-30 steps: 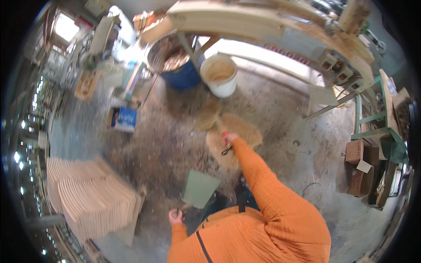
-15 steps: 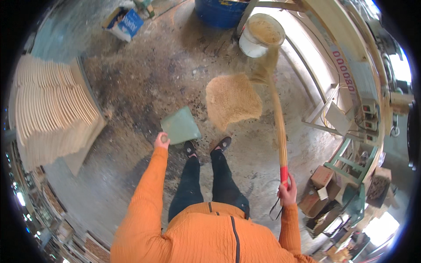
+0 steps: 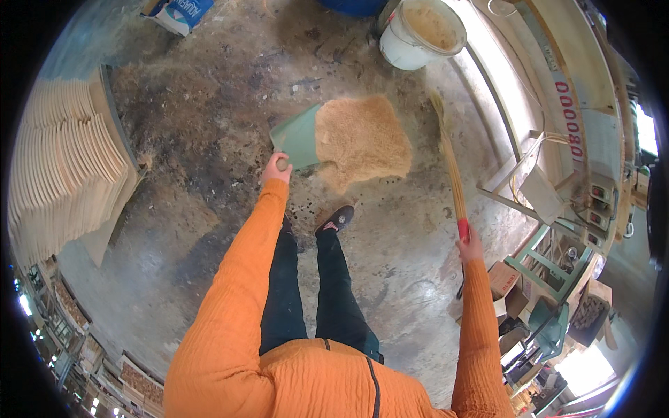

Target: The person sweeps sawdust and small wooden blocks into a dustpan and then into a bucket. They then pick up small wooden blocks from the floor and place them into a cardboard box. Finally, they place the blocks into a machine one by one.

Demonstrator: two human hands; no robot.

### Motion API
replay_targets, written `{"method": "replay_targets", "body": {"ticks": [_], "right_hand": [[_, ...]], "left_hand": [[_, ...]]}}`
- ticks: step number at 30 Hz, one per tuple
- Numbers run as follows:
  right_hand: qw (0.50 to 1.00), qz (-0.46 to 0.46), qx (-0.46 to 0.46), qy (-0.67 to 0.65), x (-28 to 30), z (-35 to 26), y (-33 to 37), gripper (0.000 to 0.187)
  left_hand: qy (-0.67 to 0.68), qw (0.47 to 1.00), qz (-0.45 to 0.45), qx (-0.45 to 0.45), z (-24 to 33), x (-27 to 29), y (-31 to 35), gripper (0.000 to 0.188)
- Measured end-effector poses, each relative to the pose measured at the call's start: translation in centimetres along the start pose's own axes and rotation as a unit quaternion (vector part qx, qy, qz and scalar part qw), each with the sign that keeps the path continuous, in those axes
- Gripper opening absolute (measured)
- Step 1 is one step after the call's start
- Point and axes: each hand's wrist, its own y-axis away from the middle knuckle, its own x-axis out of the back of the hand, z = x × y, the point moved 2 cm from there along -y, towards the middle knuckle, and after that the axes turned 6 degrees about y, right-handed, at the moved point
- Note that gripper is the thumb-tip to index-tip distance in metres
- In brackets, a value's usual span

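Note:
My left hand (image 3: 277, 169) is closed round the handle of a green dustpan (image 3: 298, 137). The dustpan's front edge meets the left side of a flat heap of sawdust (image 3: 366, 139) on the floor. My right hand (image 3: 470, 247) grips a straw broom (image 3: 453, 167) by its red handle end. The broom stretches away from me to the right of the heap, its bristles apart from the sawdust.
A white bucket (image 3: 418, 38) with sawdust-coloured contents stands beyond the heap, beside a blue tub (image 3: 354, 5). Stacked curved wooden pieces (image 3: 66, 160) rise at the left. A torn blue-and-white box (image 3: 178, 14) lies far left. Cartons (image 3: 503, 280) and a green frame (image 3: 547, 258) crowd the right.
The dustpan has moved forward and right, up to the sawdust heap. The broom has swung away from the heap's right edge, and my right hand has moved slightly forward.

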Motion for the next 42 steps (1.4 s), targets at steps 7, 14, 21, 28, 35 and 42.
{"method": "replay_targets", "body": {"ticks": [7,14,21,28,35,42], "right_hand": [[0.985,-0.143,0.065,0.066,-4.2,-9.2,-9.8,0.063],[0.958,-0.282,0.044,-0.039,-3.1,-12.7,-5.6,0.07],[0.928,-0.363,0.076,0.03,-2.4,-17.0,-2.7,0.069],[0.93,-0.314,0.164,0.103,4.1,-16.8,2.1,0.069],[0.955,-0.191,0.132,0.185,13.3,-9.3,8.4,0.072],[0.989,-0.141,-0.044,-0.006,5.0,0.3,5.4,0.076]], "left_hand": [[0.012,0.999,-0.033,-0.004,1.7,-5.0,-2.5,0.024],[0.031,0.995,-0.038,0.082,-0.9,-2.0,-2.4,0.025],[-0.007,0.997,-0.009,0.073,-0.4,-1.5,-3.3,0.033],[0.043,0.998,-0.035,-0.001,-2.4,0.7,-2.6,0.028],[-0.041,0.992,-0.121,-0.009,-2.0,5.1,-2.1,0.028],[0.022,0.948,-0.225,0.223,-1.7,2.8,-3.0,0.036]]}}
